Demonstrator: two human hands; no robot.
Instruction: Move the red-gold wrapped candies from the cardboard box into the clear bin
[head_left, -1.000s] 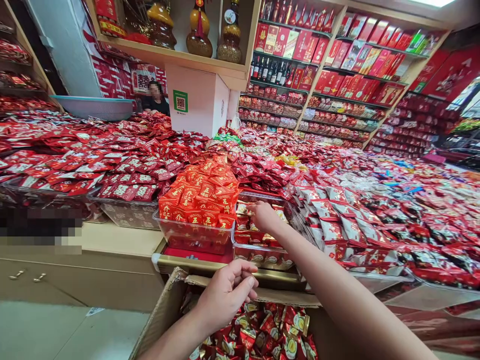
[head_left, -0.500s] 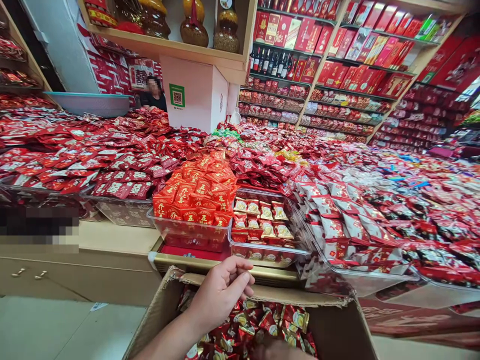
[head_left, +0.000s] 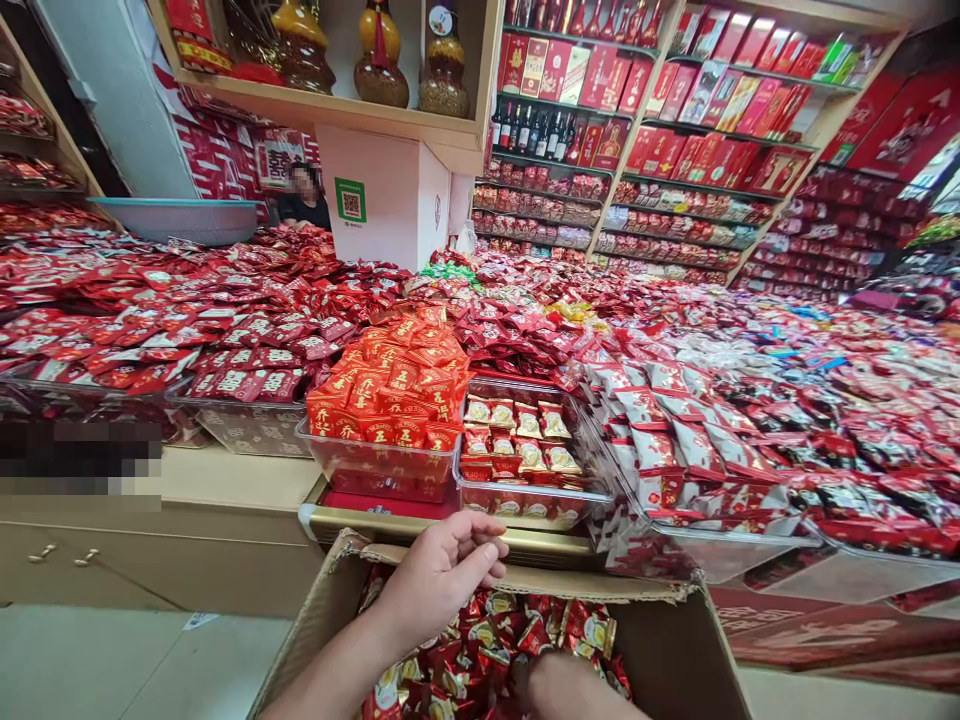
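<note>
My left hand [head_left: 450,565] hangs over the far edge of an open cardboard box [head_left: 667,640], its fingers curled in and the thumb laid against them. Whatever lies inside that palm, if anything, is hidden. Down in the box, my right hand [head_left: 566,685] reaches among red-and-gold wrapped candies [head_left: 480,640]; its fingers are out of sight. Just beyond the box stands a clear plastic bin [head_left: 536,503] with the same sort of candies set in rows. To its left, another clear bin [head_left: 382,470] is heaped with orange-red packets [head_left: 390,385].
White-and-red packets [head_left: 675,440] fill bins on the right. Dark red packets [head_left: 247,370] are piled on the left, near a blue plastic basket [head_left: 180,220]. A white pillar [head_left: 382,220] carries a QR sign. Farther back, a person [head_left: 304,200] is near shelves of bottles and boxes.
My right hand has come up a little and shows more plainly among the candies. The left hand keeps its place and curl. The view has shifted slightly.
</note>
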